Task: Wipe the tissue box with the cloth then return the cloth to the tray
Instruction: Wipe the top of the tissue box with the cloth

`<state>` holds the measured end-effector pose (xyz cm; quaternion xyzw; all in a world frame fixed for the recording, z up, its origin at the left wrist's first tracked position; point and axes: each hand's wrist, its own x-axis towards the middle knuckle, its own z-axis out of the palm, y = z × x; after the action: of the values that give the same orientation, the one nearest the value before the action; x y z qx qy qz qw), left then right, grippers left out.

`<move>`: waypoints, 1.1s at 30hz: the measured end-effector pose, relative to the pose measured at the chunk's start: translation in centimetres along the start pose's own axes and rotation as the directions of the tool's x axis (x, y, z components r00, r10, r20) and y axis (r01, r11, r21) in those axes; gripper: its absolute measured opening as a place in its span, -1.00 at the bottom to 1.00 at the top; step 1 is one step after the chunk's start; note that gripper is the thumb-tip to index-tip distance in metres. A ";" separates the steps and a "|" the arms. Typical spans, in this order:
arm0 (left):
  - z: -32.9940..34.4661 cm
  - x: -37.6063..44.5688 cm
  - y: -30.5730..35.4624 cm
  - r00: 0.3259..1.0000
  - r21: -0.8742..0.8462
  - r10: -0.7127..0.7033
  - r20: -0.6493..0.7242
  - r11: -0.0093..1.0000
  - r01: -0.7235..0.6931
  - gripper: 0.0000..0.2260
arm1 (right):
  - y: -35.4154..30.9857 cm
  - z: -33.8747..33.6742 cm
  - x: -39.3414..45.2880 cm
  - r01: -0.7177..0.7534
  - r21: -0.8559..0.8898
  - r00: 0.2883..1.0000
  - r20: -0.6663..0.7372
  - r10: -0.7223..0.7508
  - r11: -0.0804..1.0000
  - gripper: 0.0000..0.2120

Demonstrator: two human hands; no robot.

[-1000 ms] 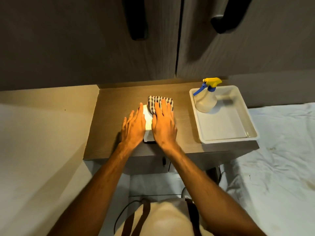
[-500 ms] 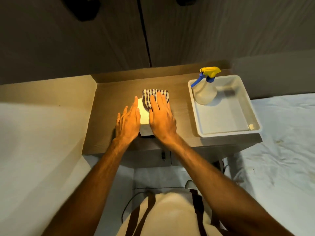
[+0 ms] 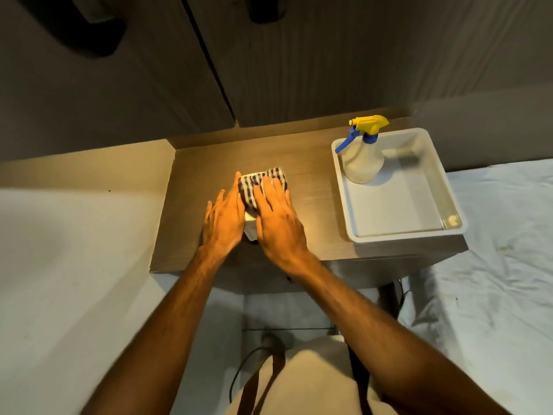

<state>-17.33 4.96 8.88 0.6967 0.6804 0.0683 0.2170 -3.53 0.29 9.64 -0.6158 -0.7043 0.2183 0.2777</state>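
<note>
A white tissue box (image 3: 250, 223) stands in the middle of the wooden side table (image 3: 317, 205), mostly covered by my hands. A dark-and-white striped cloth (image 3: 254, 185) lies over its top. My right hand (image 3: 278, 217) presses flat on the cloth, fingers spread. My left hand (image 3: 224, 218) rests flat against the box's left side, steadying it. The white tray (image 3: 449, 187) sits at the table's right end, about a hand's width from the box.
A clear spray bottle (image 3: 363, 158) with a yellow-and-blue trigger stands in the tray's far left corner. Dark cabinet doors with black handles (image 3: 89, 34) rise behind the table. White bedding (image 3: 493, 295) lies to the right, a pale surface to the left.
The cloth has slid left across the box top under my right hand, covering more of it. My left hand stays at the box's side. The camera view shifted.
</note>
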 end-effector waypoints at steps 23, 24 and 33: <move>-0.4 -0.4 0.8 0.995 -0.106 -0.092 -0.037 0.990 0.088 -0.45 | 1.7 -1.1 4.7 0.003 -0.025 1.000 0.031 -0.002 1.000 -0.45; -0.5 -0.5 0.9 0.995 -0.104 -0.094 -0.020 0.990 0.091 -0.38 | 1.5 -0.8 3.5 -0.019 -0.009 1.000 0.007 0.019 1.000 -0.44; -0.5 -0.9 1.1 0.996 -0.056 -0.075 -0.043 0.996 0.072 -0.39 | 0.5 -0.4 3.8 0.113 -0.055 0.994 0.016 -0.112 0.992 -0.48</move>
<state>-16.56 4.25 9.94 0.6632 0.7082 0.0945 0.2229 -3.22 4.10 10.03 -0.5811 -0.7456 0.1865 0.2676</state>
